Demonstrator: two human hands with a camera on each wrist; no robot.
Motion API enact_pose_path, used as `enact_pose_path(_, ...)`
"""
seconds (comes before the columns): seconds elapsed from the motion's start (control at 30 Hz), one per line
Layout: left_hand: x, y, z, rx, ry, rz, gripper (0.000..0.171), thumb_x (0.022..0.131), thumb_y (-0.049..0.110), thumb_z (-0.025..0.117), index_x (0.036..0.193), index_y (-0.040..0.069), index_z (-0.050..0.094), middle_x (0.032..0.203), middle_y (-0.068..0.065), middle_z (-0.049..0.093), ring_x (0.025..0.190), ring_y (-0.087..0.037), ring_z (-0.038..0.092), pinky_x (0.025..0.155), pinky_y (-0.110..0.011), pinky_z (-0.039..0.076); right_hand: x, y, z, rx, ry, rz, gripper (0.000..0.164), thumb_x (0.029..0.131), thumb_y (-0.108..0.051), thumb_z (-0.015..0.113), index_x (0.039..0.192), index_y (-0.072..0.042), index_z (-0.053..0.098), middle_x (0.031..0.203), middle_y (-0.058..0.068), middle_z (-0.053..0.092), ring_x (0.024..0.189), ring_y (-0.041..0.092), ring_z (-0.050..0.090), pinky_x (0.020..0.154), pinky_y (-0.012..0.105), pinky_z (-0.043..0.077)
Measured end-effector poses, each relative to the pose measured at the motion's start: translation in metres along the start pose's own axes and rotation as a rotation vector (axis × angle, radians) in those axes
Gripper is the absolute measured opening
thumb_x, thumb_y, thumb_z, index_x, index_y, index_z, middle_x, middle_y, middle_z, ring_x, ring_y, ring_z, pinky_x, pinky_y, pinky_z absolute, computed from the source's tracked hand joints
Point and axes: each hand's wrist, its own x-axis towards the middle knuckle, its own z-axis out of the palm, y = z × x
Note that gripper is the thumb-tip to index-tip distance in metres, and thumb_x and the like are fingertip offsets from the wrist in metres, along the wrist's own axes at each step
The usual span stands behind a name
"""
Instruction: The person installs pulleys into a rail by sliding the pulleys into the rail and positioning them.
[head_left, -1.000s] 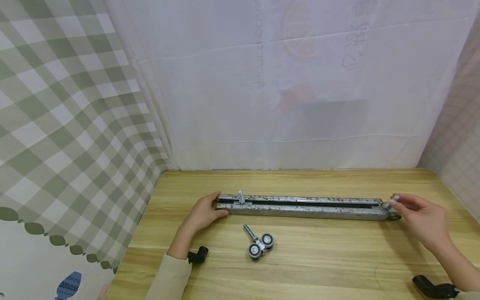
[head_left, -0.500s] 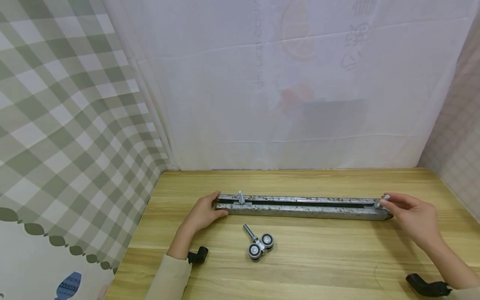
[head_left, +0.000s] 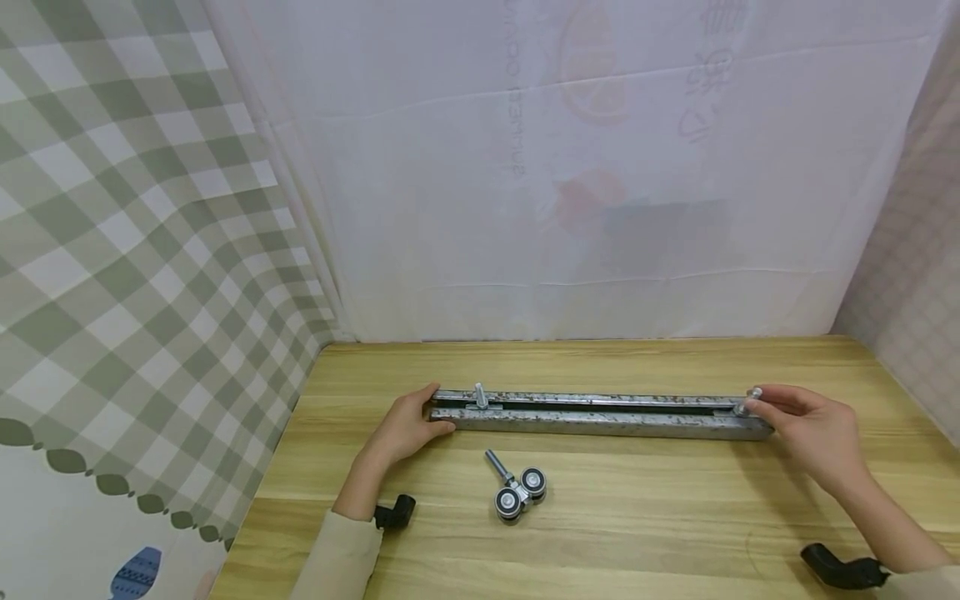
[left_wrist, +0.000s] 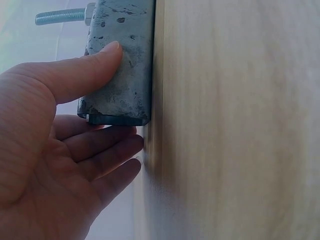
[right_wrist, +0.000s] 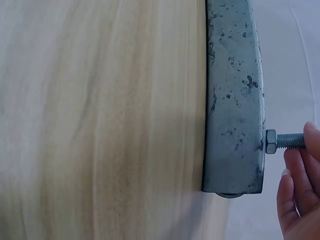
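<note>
A slotted metal track (head_left: pixel 600 424), grey and speckled with dark wear, lies lengthwise on the table. My left hand (head_left: pixel 405 429) grips its left end, thumb on the near face and fingers at the far side. Close by that hand, a threaded bolt (head_left: pixel 481 397) stands up out of the slot. At the right end, my right hand (head_left: pixel 819 432) pinches another upright threaded bolt (right_wrist: pixel 289 140) with a nut at its base; a rounded edge pokes just below the track's end in the right wrist view. A loose roller hanger (head_left: pixel 519 492) with wheels and a bolt lies in front.
The wooden table (head_left: pixel 637 517) carries the track and the loose roller. A white curtain (head_left: pixel 465 208) hangs behind its back edge, with a green checked cloth (head_left: pixel 150 217) on the left. Black wrist mounts (head_left: pixel 843 568) are strapped to both forearms.
My right hand has moved left, sliding the bolt along the slot. The wheel that stuck out of the track's right end has gone inside. My left hand keeps its grip.
</note>
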Motion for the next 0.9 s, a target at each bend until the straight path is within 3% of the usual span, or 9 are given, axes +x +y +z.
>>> enact_pose_path(0.4, 0.000, 0.001, 0.001, -0.006, 0.001, -0.004, 0.083, 0.092, 0.030, 0.084, 0.159, 0.000, 0.043, 0.158, -0.021, 0.048, 0.147, -0.040, 0.043, 0.118, -0.056, 0.039, 0.001, -0.005, 0.009, -0.007, -0.012, -0.022, 0.042, 0.095, -0.023, 0.082, 0.119, 0.010, 0.073, 0.086, -0.040, 0.064, 0.080, -0.022, 0.055, 0.062, 0.007, 0.047)
enact_pose_path(0.9, -0.001, 0.004, -0.002, -0.003, 0.002, -0.007, 0.083, 0.092, 0.028, 0.084, 0.158, -0.001, 0.043, 0.157, -0.022, 0.048, 0.146, -0.041, 0.043, 0.120, -0.055, 0.037, -0.001, -0.013, 0.018, 0.011, -0.059, -0.004, 0.047, 0.096, -0.031, 0.080, 0.122, 0.008, 0.072, 0.089, -0.038, 0.063, 0.081, -0.019, 0.056, 0.061, 0.011, 0.051)
